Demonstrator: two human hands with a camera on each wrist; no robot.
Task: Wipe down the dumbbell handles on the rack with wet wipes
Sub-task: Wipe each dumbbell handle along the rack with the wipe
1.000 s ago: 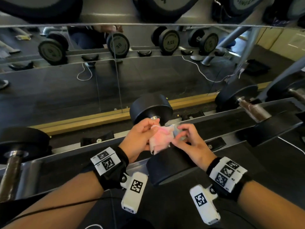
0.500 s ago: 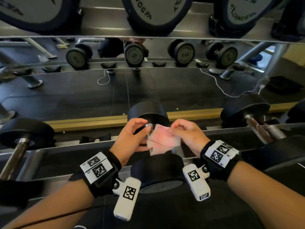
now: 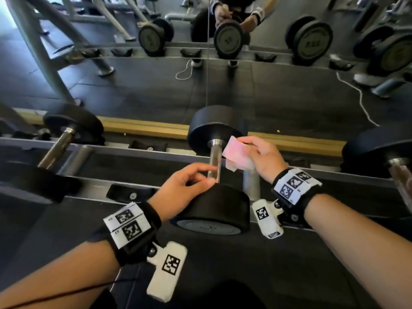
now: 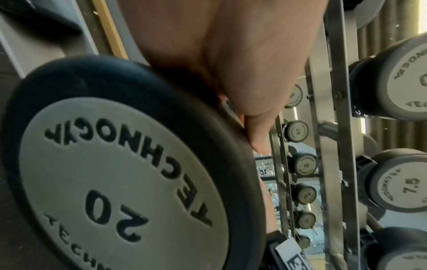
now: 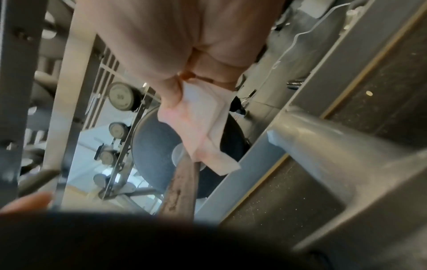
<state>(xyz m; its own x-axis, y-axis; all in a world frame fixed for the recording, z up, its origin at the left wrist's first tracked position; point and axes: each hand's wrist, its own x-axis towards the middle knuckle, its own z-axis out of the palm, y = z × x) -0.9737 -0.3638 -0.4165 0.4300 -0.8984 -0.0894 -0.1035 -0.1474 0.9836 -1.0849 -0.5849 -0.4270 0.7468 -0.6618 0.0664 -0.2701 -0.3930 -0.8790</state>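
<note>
R hand (image 3: 263,158) pinches folded wet wipe (image 3: 237,156) beside 20 dumbbell's handle (image 3: 214,162); L hand (image 3: 185,189), fingers loosely curled, steadies near head. Next, likely: wrap wipe round bar, rub lengthwise.

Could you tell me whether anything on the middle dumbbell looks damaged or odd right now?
Yes: in the right wrist view the dumbbell handle shows brownish, flaky patches that look like rust or grime, just below the wet wipe.

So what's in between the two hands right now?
The metal dumbbell handle. In the head view the left hand rests beside it on the near weight head, and the right hand holds the wipe on its other side.
</note>
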